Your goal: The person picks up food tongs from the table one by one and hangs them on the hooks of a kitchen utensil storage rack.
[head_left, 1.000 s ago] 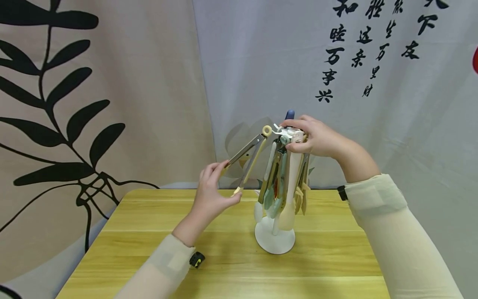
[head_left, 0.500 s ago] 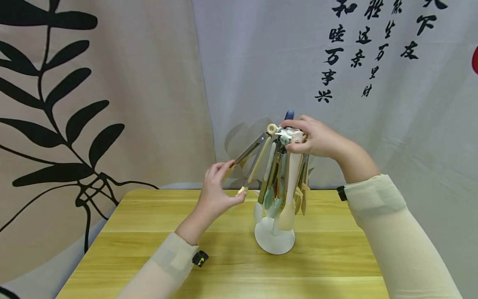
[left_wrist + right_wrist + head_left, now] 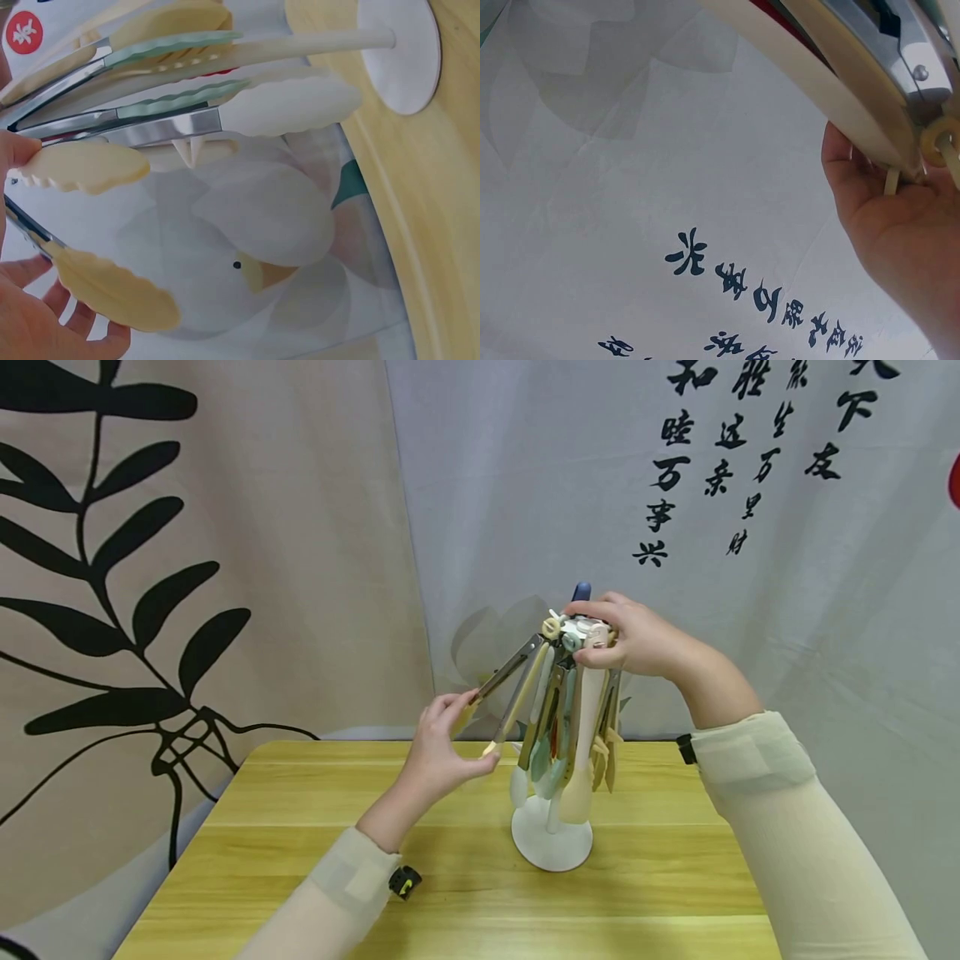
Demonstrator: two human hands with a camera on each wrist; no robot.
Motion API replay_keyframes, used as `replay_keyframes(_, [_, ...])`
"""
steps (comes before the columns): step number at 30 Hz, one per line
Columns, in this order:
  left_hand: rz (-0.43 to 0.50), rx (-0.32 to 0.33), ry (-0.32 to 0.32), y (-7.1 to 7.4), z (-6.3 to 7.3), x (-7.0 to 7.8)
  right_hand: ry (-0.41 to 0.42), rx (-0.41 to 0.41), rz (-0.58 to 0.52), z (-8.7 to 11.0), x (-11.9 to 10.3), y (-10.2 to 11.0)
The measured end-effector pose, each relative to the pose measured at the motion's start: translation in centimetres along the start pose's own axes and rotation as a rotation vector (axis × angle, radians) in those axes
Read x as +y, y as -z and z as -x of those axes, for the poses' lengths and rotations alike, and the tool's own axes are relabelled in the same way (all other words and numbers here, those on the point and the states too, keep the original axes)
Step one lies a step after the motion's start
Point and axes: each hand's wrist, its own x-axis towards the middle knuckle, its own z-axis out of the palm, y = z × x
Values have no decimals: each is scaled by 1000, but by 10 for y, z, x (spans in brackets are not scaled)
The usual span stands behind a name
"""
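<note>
Yellow-tipped tongs slant from the top of a white utensil stand, spread apart. My left hand holds them near their lower ends, thumb on one arm and fingers on the other. In the left wrist view, both scalloped yellow heads of the tongs show beside the fingers. The tongs' yellow ring is right at the stand's white hooks, overlapping them in the head view. My right hand grips the top of the stand, with fingers over it and thumb in front. The right wrist view shows that hand beneath hanging handles.
Several utensils hang around the stand, among them green-tipped tongs, white-tipped tongs and a cream long-handled utensil. A blue handle end rises behind the top. The wooden table meets a printed cloth backdrop.
My left hand has moved right and slightly down with the tongs, bringing their ring from left of the stand's top to its hooks. The right hand keeps its grip.
</note>
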Motion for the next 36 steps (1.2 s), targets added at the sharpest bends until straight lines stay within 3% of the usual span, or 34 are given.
replay_keyframes(8, [42, -64, 29, -6, 1, -2, -3, 0, 5, 0, 1, 0])
replay_keyframes(31, [62, -140, 16, -35, -5, -5, -3, 14, 7, -1, -1, -2])
replay_keyframes(36, [79, -170, 50, -42, -6, -1, -11, 15, 3, 0, -1, -2])
